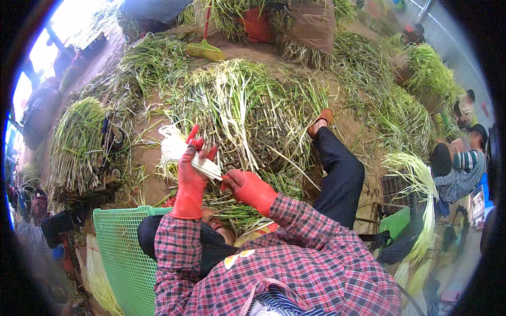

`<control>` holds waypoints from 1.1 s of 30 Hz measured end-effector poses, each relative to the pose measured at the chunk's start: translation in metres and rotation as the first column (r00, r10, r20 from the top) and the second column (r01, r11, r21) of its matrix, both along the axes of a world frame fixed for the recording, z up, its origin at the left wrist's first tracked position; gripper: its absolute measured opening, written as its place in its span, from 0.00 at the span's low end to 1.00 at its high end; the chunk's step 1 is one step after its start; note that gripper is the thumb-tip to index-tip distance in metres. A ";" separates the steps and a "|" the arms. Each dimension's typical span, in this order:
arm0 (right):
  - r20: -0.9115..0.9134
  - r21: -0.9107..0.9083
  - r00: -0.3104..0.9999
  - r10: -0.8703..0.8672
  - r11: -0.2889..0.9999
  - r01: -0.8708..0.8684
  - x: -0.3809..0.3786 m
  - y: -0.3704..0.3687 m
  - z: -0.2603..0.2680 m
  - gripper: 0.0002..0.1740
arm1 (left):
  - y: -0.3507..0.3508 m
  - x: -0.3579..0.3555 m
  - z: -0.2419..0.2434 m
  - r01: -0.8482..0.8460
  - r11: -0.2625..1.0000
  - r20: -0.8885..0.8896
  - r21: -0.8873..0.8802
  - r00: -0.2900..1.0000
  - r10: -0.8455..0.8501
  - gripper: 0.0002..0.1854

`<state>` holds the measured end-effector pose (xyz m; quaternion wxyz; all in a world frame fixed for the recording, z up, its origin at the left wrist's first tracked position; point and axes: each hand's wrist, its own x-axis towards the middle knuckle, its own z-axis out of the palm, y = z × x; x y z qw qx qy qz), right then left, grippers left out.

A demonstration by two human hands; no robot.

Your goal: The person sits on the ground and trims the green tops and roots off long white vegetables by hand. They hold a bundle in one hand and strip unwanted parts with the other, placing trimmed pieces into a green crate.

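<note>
My left hand [193, 170], in a red rubber glove, holds a bundle of pale stalks [207, 168], its cut ends pointing right and its white, looped mass on the left. My right hand [245, 187], gloved the same way, is closed at the stalk ends, thumb and forefinger pinched together. Whether it grips a stalk I cannot tell. Beyond both hands lies a heap of long green-and-white vegetable stalks [237, 102] on the brown ground.
A green plastic mesh crate [126, 245] stands at my left side. Farther off are a yellow-green broom [205, 50], a stack of green stalks [81, 146], a filled brown sack [314, 27] and a seated person [462, 170] at the right, near pale stalks [425, 213].
</note>
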<state>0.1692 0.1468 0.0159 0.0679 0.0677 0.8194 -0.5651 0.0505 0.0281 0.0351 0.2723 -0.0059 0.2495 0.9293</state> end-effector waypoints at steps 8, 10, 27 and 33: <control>0.092 -0.098 0.920 -0.382 0.916 0.390 -0.015 0.058 -0.052 0.12 | -0.038 -0.037 0.052 -0.135 0.987 -0.545 0.081 0.824 0.158 0.31; 0.016 0.227 0.905 -0.425 0.883 0.411 -0.054 0.083 -0.070 0.18 | -0.035 -0.032 0.064 -0.225 0.973 -0.598 -0.049 0.787 0.153 0.31; -0.151 0.541 0.870 -0.469 0.698 0.470 -0.043 0.126 -0.013 0.16 | -0.036 -0.045 0.017 0.094 0.935 -0.193 0.341 0.981 -0.028 0.27; -0.042 0.156 0.884 -0.466 0.871 0.467 -0.022 0.078 -0.031 0.16 | -0.029 -0.028 0.001 0.067 0.991 -0.152 0.112 0.987 -0.050 0.24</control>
